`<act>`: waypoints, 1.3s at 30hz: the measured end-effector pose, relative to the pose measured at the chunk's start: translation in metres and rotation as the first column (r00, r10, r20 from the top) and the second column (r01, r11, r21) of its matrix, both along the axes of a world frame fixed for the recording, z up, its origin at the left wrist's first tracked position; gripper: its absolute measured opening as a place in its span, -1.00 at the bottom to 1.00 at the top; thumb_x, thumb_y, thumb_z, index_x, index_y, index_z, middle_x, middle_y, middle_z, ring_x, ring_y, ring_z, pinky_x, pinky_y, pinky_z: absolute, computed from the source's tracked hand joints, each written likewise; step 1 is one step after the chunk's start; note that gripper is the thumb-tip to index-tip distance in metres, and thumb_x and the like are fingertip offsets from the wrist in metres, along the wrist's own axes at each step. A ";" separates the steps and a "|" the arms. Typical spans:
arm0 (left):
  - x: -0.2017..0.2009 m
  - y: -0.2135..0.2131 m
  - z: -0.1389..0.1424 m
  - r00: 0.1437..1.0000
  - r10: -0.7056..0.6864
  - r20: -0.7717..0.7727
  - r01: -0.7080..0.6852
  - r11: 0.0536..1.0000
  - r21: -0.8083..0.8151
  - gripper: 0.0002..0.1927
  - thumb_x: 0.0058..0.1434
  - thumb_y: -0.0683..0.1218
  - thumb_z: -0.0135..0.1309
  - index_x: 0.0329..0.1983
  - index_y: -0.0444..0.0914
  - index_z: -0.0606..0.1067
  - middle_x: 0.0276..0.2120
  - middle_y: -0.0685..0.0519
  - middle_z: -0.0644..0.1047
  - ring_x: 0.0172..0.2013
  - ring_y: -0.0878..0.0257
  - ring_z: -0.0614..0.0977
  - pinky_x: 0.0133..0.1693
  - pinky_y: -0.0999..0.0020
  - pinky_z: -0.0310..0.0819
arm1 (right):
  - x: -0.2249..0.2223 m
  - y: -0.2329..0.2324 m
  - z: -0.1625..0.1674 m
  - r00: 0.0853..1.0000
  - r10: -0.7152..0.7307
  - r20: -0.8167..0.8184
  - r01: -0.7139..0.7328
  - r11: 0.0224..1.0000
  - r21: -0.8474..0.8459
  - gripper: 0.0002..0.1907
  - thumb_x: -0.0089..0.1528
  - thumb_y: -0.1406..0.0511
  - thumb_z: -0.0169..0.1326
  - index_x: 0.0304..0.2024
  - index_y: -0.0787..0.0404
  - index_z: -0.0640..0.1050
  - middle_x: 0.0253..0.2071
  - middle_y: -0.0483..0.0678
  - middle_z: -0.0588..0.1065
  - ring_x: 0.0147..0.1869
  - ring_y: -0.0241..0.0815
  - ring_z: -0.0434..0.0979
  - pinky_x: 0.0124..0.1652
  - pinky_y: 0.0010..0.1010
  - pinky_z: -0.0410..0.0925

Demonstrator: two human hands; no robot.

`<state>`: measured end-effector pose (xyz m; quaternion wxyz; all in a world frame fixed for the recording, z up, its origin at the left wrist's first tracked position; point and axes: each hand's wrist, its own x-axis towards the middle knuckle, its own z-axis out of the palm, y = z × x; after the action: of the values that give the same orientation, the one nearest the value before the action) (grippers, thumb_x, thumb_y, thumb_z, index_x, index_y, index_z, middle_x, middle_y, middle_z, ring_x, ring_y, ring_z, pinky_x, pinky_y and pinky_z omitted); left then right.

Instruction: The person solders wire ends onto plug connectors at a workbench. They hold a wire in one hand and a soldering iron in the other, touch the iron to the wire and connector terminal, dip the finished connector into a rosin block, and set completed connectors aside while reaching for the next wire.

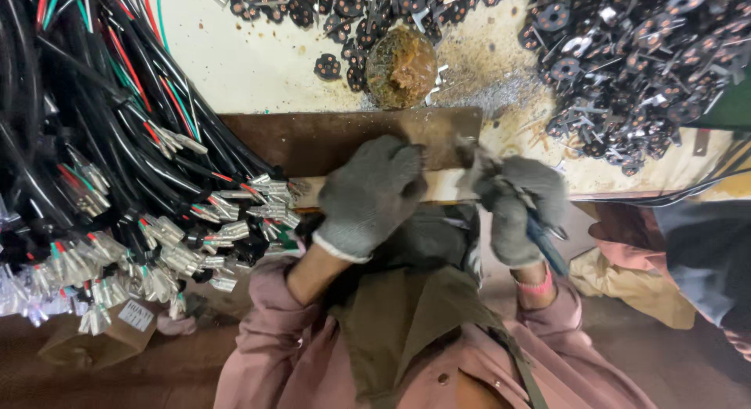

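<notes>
At six o'clock on the bench (pixel 235 72), my left hand (pixel 368 196) presses flat on the brown plate (pixel 313 139), fingers together; right hand (pixel 516 205) grips blue-handled pliers (pixel 545 245); next needs steady aim.

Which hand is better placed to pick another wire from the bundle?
Left, probably. The left hand rests on the brown board right beside the wire terminals and looks empty. The right hand is farther off and grips a blue-handled tool.
</notes>
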<state>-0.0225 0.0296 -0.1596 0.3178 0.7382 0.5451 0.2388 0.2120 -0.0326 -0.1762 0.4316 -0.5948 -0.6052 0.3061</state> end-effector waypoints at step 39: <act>-0.016 0.009 0.010 0.986 0.166 -0.029 -0.158 0.972 0.173 -0.84 0.14 -0.15 0.16 -0.43 -0.17 0.39 -0.43 0.00 0.42 -0.42 0.04 0.54 -0.44 0.18 0.40 | -0.055 0.052 0.051 0.740 0.022 0.673 -0.028 1.000 -0.002 -0.62 0.03 0.31 0.40 -0.24 0.12 0.45 -0.04 0.13 0.59 -0.02 0.15 0.60 -0.14 -0.21 0.45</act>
<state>-0.0383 0.0381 -0.1497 0.2211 0.7207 0.5879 0.2935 0.1570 0.0195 -0.1254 0.1829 -0.6551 -0.7293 0.0742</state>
